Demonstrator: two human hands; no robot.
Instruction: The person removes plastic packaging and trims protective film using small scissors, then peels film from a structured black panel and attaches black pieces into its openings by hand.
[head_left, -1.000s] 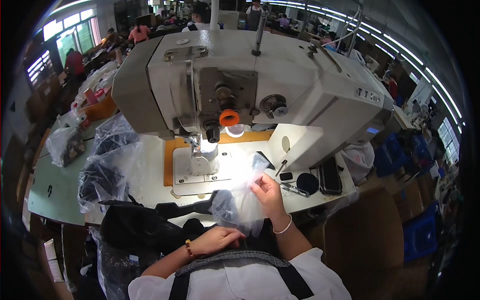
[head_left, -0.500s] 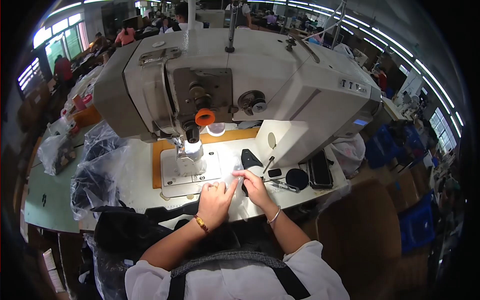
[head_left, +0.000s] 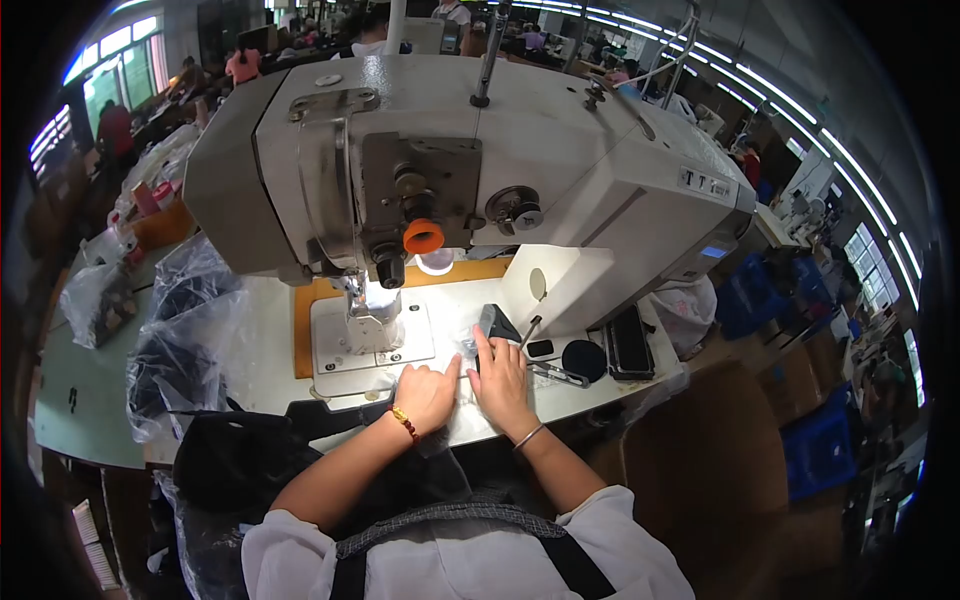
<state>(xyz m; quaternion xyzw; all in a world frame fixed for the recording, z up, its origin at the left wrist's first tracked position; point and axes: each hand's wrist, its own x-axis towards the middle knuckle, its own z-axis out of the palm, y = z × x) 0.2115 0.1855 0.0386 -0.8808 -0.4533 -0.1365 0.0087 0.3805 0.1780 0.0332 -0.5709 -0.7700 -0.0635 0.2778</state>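
Note:
My left hand (head_left: 426, 396) rests on the white machine bed, its fingers curled under and the index finger pointing forward. What those curled fingers hold, if anything, is hidden. Close beside it, my right hand (head_left: 501, 380) lies flat with fingers stretched forward over a clear plastic piece (head_left: 466, 340). The right fingertips reach the edge of a black shaped piece (head_left: 504, 326), which the plastic partly covers. Left of both hands stands the sewing machine's post (head_left: 375, 333), under the needle area, lit by a bright lamp.
The large sewing machine head (head_left: 420, 100) spans above my hands. Right of them lie a snipper (head_left: 560, 374), a black round disc (head_left: 583, 360) and a dark tray (head_left: 629, 345). Black fabric (head_left: 235, 450) and plastic-wrapped goods (head_left: 185, 340) sit at left. Other people work behind.
My right hand has gone from a bent-finger pinch at the clear plastic to lying flat, fingers stretched forward. The plastic now lies against the black piece. My left hand has stayed nearly in place.

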